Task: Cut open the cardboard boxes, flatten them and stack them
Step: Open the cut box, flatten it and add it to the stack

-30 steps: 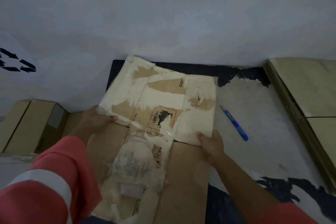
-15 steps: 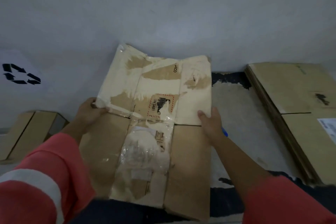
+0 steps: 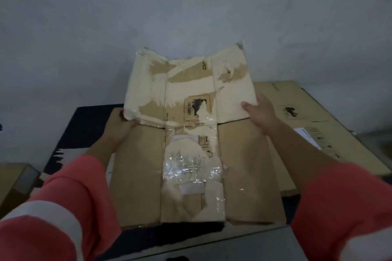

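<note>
I hold a flattened cardboard box [image 3: 137, 176] in the air in front of me. It is brown with torn pale paper, clear tape and a red-bordered UN 3481 label. My left hand [image 3: 121, 125] grips its left edge at the fold, thumb on top. My right hand [image 3: 259, 112] grips its right edge, thumb on the upper flap. The upper flaps tilt up toward the wall. To the right lies a stack of flattened boxes [image 3: 307, 104], partly under the held box.
A grey wall fills the background. The dark, paint-worn floor [image 3: 84, 125] shows at the left. Another brown box [image 3: 14, 184] sits at the far left edge. A grey surface edge [image 3: 244, 243] runs along the bottom.
Both hands have lifted the flattened box off the floor and carried it right, toward the stack. The view turned right too; the blue cutter is out of sight.
</note>
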